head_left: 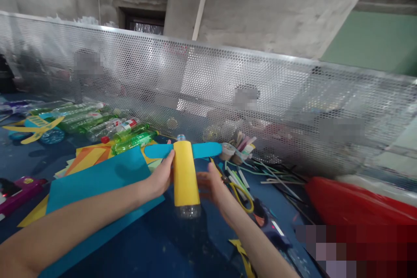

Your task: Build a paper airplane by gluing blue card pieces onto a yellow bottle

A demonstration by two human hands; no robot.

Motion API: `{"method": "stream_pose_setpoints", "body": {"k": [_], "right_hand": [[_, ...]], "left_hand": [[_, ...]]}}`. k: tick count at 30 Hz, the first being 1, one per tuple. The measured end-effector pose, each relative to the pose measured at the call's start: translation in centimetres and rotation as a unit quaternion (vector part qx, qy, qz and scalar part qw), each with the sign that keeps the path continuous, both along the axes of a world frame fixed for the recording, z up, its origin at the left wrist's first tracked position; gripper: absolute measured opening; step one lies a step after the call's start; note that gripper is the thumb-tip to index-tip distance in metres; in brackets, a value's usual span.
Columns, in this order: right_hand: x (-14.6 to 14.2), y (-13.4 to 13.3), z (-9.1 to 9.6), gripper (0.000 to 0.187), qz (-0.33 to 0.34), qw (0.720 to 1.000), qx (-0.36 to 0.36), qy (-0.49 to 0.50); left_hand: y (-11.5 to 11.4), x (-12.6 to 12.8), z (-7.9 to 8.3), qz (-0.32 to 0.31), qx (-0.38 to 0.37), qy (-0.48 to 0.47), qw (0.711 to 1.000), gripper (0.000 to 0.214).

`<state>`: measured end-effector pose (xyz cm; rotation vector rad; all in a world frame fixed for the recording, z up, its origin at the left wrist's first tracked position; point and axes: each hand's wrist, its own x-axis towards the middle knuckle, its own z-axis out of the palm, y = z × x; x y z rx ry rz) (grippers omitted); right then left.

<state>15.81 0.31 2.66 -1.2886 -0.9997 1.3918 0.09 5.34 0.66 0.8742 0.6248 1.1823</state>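
A clear plastic bottle wrapped in yellow paper lies in front of me, its clear base toward me and its neck pointing away. Two rounded blue paper strips stick out from its sides like wings. My left hand grips the bottle's left side, thumb near the left strip. Beside the right side, my right hand is open with fingers apart and slightly blurred; whether the fingertips touch the bottle I cannot tell. Yellow-handled scissors lie just right of that hand.
Blue paper sheets lie left, with several plastic bottles behind. A dark glue gun rests at right, near yellow scraps and a red bag. A perforated metal screen runs along the back.
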Motion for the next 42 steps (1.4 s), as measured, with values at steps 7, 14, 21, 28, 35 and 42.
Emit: {"method": "stream_pose_setpoints", "body": {"k": [7, 14, 21, 28, 35, 42], "right_hand": [[-1.6, -1.6, -0.5, 0.074, 0.072, 0.972, 0.058, -0.215], [0.5, 1.3, -3.0, 0.062, -0.08, 0.973, 0.102, -0.19], [1.2, 2.0, -3.9, 0.047, -0.058, 0.969, 0.132, -0.2], [0.5, 1.0, -3.6, 0.065, 0.037, 0.93, 0.165, -0.326], [-1.1, -0.1, -3.8, 0.068, 0.117, 0.911, 0.22, -0.329], [-0.7, -0.5, -2.3, 0.026, 0.159, 0.793, 0.277, -0.519]], "left_hand": [[1.8, -0.6, -0.6, -0.001, -0.081, -0.012, 0.997, 0.034], [2.8, -1.7, -1.5, 0.01, -0.059, 0.119, 0.991, 0.026], [1.9, -1.6, -0.8, -0.023, -0.034, 0.181, 0.983, 0.03], [0.9, -1.0, -0.5, -0.075, 0.052, 0.245, 0.965, 0.052], [2.0, -1.5, -1.7, 0.002, 0.236, 0.349, 0.907, 0.057], [2.4, -2.4, -1.9, 0.045, 0.316, 0.468, 0.824, 0.071]]}}
